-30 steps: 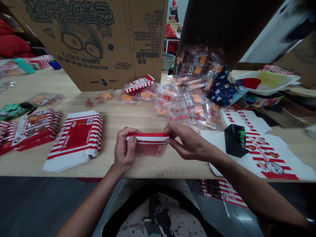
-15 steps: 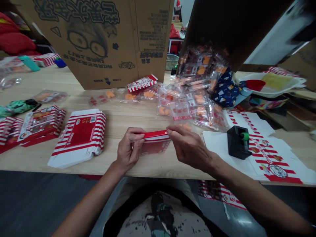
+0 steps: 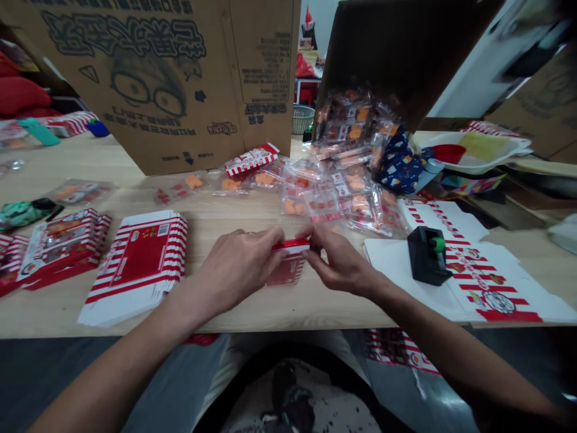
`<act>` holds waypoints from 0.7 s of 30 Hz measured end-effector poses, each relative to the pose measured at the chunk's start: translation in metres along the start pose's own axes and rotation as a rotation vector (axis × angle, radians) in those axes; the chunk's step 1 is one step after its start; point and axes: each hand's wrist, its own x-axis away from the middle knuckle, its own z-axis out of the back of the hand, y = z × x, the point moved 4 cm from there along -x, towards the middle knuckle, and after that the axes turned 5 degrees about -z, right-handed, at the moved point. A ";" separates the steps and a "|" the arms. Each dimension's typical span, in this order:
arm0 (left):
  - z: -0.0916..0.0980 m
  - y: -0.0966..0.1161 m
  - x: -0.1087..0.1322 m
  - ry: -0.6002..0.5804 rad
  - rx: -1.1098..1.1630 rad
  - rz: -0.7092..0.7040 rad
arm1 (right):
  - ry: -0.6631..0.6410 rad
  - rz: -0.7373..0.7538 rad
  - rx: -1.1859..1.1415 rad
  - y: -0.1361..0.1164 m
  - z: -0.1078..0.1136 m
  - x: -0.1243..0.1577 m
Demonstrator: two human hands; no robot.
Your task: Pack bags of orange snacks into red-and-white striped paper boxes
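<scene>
Between my hands a small red-and-white striped carton [image 3: 286,269] stands on edge over the wooden table, its red narrow side facing up. My left hand [image 3: 246,258] is closed on its left end, thumb and fingers at the top edge. The right end is pinched by my right hand [image 3: 336,255]. Fingers cover both ends of the carton. Left of my hands lies a stack of flat striped cartons [image 3: 139,252]. Farther left are filled cartons [image 3: 63,243] with clear windows. Beyond my hands are piled clear packets [image 3: 342,192] with orange pieces.
A black tape dispenser [image 3: 427,255] stands on flat printed carton sheets [image 3: 491,270] at the right. A large brown cardboard box [image 3: 180,90] rises at the back left. An opened dark box [image 3: 396,60] holds more packets. A blue patterned cloth [image 3: 403,162] lies beside a white tray [image 3: 491,162].
My left hand has slid right along the carton's top edge, closer to my right hand. My right hand's fingers have curled in at the right end. The whole view has shifted slightly.
</scene>
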 end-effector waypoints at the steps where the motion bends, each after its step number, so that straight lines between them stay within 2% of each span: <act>1: 0.001 0.000 -0.005 -0.051 -0.021 -0.063 | -0.001 -0.014 -0.015 0.003 -0.005 0.001; 4: 0.004 -0.008 -0.016 -0.139 0.019 -0.266 | -0.013 -0.058 -0.060 0.016 -0.017 0.004; 7: 0.003 -0.021 -0.019 -0.143 0.144 -0.401 | -0.048 -0.066 -0.126 0.025 -0.020 0.002; 9: 0.002 -0.025 -0.017 -0.129 0.188 -0.443 | -0.059 -0.068 -0.158 0.029 -0.018 -0.001; 16: -0.004 -0.025 -0.014 0.009 0.214 -0.300 | -0.044 -0.068 -0.153 0.032 -0.017 -0.004; 18: -0.006 -0.024 -0.014 0.046 0.209 -0.294 | -0.072 -0.063 -0.142 0.028 -0.014 -0.003; 21: -0.007 -0.024 -0.013 0.110 0.171 -0.327 | -0.049 -0.070 -0.096 0.016 0.001 -0.006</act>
